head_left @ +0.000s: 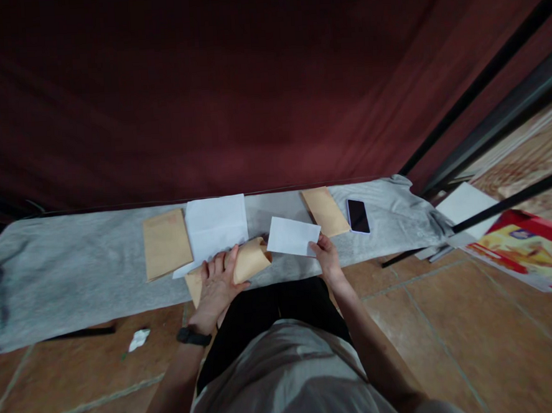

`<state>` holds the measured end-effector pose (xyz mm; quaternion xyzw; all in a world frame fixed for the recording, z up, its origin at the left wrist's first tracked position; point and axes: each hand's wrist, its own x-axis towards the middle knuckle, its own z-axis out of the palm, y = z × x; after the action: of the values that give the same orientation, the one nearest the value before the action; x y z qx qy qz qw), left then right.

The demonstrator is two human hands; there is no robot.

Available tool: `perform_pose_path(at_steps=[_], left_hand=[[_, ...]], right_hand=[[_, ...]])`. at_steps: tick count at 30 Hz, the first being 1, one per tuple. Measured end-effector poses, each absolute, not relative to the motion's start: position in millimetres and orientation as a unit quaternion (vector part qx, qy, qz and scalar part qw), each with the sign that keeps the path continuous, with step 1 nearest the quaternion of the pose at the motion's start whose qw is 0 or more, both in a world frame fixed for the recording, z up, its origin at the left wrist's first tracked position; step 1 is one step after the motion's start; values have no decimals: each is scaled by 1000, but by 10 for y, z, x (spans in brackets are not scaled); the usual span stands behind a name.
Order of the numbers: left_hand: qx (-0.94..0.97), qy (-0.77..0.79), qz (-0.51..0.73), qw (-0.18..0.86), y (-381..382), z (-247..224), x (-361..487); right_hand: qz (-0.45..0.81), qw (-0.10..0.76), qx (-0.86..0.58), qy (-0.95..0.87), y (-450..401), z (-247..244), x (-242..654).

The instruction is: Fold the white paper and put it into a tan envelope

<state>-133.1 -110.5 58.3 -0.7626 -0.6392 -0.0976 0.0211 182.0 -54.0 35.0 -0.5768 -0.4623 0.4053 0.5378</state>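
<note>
A brown paper envelope (pixel 252 261) lies on the grey cloth near its front edge, its mouth gaping toward the right. My left hand (pixel 219 281) presses down over it and grips it, thumb on the near side. Between the thumb and fingers of my right hand (pixel 324 251) is the right end of a folded white sheet of paper (pixel 293 236). The sheet's left end is right beside the envelope's mouth; whether the two touch I cannot tell. Behind my left hand, larger white sheets (pixel 217 225) lie flat, partly covered by the hand and envelope.
Another stack of brown envelopes (pixel 167 244) lies at the left, and one brown envelope (pixel 327 211) at the right next to a phone (pixel 357 216). All rest on a narrow cloth-covered bench (pixel 83 268). A dark red curtain (pixel 232 109) hangs behind; a colourful box (pixel 526 247) stands right.
</note>
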Motion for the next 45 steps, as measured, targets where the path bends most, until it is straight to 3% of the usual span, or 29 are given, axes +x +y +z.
perform_pose_path(at_steps=[13,18,32,41,45], left_hand=[[-768,-631,-106,21,-1124,527,-1275],[-756,-645,-110,11,-1111,497,-1273],[-790,-593,-153,31,-1103,605,-1121],[-818,-553,-158,17,-1041,741,-833],[-824,-539,-174,7,-1020,718,-716]], right_hand=[[329,381,-574,-646,-724,796,2022],[376,393,-545,-637,-697,884,2076],[354,377,-560,-647,-681,829,2076],[370,435,-547,-612,-826,752,1750],[381,411,-547,-622,-854,705,1656]])
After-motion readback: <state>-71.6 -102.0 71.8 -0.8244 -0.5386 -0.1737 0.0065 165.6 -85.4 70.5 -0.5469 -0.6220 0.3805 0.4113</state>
